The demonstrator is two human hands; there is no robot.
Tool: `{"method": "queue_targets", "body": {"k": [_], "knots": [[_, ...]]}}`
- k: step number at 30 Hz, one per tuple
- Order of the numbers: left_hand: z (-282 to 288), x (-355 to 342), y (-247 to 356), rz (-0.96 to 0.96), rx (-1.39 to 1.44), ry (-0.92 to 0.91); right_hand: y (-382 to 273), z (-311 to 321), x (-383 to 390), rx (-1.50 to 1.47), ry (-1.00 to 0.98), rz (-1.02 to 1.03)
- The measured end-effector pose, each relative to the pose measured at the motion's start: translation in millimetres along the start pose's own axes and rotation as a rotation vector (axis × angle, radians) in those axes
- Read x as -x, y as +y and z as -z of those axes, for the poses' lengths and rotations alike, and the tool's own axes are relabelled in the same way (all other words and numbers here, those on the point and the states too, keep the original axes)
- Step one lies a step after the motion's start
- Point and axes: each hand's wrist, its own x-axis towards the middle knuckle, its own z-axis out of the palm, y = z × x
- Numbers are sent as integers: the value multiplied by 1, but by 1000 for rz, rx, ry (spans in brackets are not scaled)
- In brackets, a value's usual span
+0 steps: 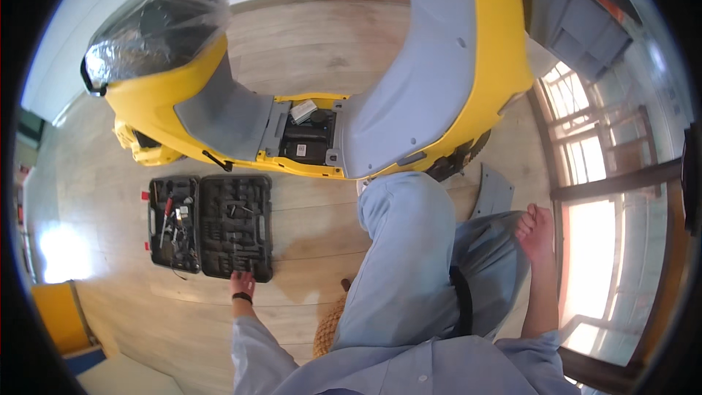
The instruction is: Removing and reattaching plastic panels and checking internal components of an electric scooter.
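Observation:
A black tool case (235,227) lies opened flat on the wooden floor, its halves holding sockets and hand tools. My left hand (241,283) reaches down to the case's near edge and touches it, with a dark band on the wrist; whether it grips anything is hidden. My right hand (536,228) rests on my right knee with fingers curled and nothing in it. A yellow and grey scooter (409,102) stands in front of me, its footboard opened on a black battery compartment (307,139).
The scooter's seat (157,25) is wrapped in clear plastic. A loose grey panel (491,192) lies on the floor by my right leg. A woven stool (329,325) shows under me. Window frames (599,168) run along the right.

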Motion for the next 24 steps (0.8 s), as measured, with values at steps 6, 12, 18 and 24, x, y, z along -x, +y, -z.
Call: {"method": "queue_targets", "body": {"k": [6, 12, 18, 24], "knots": [[6, 52, -1, -7, -204, 221, 42, 4, -69, -43, -48, -181], [-148, 157, -29, -412, -815, -173, 48, -26, -117, 82, 111, -249], [-316, 356, -25, -1086, -1019, -589, 103, -42, -157, 191, -73, -249], [-442, 477, -95, -1510, -1593, -1273, 122, -54, -157, 251, 100, -123]]}}
